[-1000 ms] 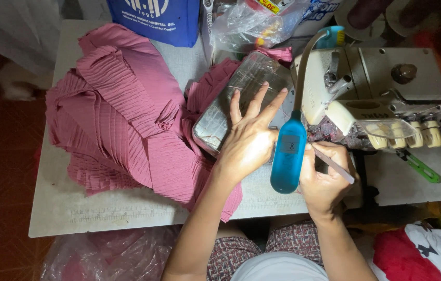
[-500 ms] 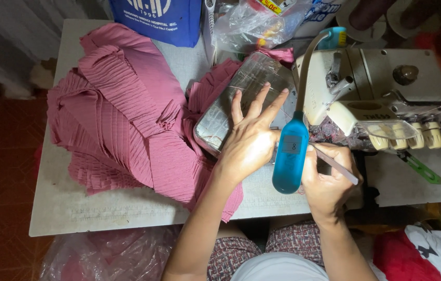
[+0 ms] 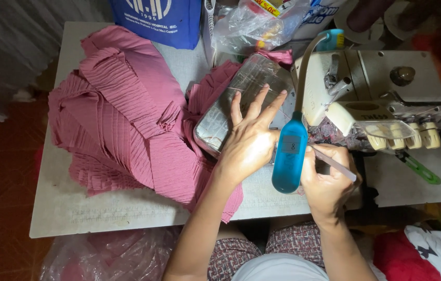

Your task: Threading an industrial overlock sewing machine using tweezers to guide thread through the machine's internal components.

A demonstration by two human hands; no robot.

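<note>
- While we look down from above, the pale desk (image 3: 74, 208) fills most of the view, its near edge just ahead of our lap.
- We have a heap of pink pleated fabric (image 3: 121, 119) spread over the left half of the desk, seemingly kept to one side so the space by the machine is free; one fold runs on under our left forearm and hangs over the front edge.
- We see the cream sewing machine (image 3: 381, 88) standing at the right of the desk, with its dark stitching area just beyond our right hand.
- We notice a blue bag (image 3: 158, 21) and a crumpled clear plastic bag (image 3: 262, 23) at the far edge, well away from the hands.
- We have a flat clear plastic pack (image 3: 236, 104) lying tilted between the fabric and the machine.
- We rest our left hand (image 3: 249, 140) on the near end of that pack, fingers spread and gripping nothing, which looks like steadying it.
- We see a blue lamp head (image 3: 289, 153) on a bent neck hanging between our two hands, probably set there to light the work.
- We hold our right hand (image 3: 327, 179) with its fingers closed round a thin silver tool (image 3: 335, 164), its tip pointing toward the stitching area, just beside the lamp.
</note>
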